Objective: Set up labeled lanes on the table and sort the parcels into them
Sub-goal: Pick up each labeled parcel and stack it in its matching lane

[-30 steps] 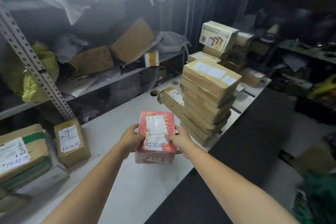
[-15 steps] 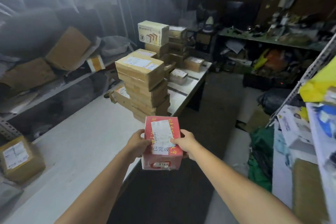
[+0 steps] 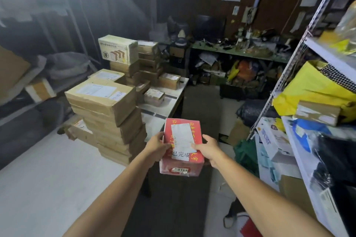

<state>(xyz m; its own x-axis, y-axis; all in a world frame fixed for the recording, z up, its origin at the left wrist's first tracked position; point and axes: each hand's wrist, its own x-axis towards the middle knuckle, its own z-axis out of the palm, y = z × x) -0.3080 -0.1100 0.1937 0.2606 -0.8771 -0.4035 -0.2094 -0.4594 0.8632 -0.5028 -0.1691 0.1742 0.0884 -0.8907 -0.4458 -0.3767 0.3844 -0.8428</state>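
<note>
The left hand and right hand hold one red parcel between them, raised in the air. The left hand grips the parcel's left side, thumb lying across the top face. The right hand grips the right side, thumb pressed on the white shipping label on top. The remaining fingers of both hands are hidden behind the parcel. A small sticker reading 0164 sits on the face nearest the person.

The parcel hangs at the right edge of the white table. A stack of brown cartons stands on the table just left of the left hand. Black tape strips cross the tabletop beyond the hands. A metal shelf rack holding a yellow bag stands to the right of the right hand, well apart.
</note>
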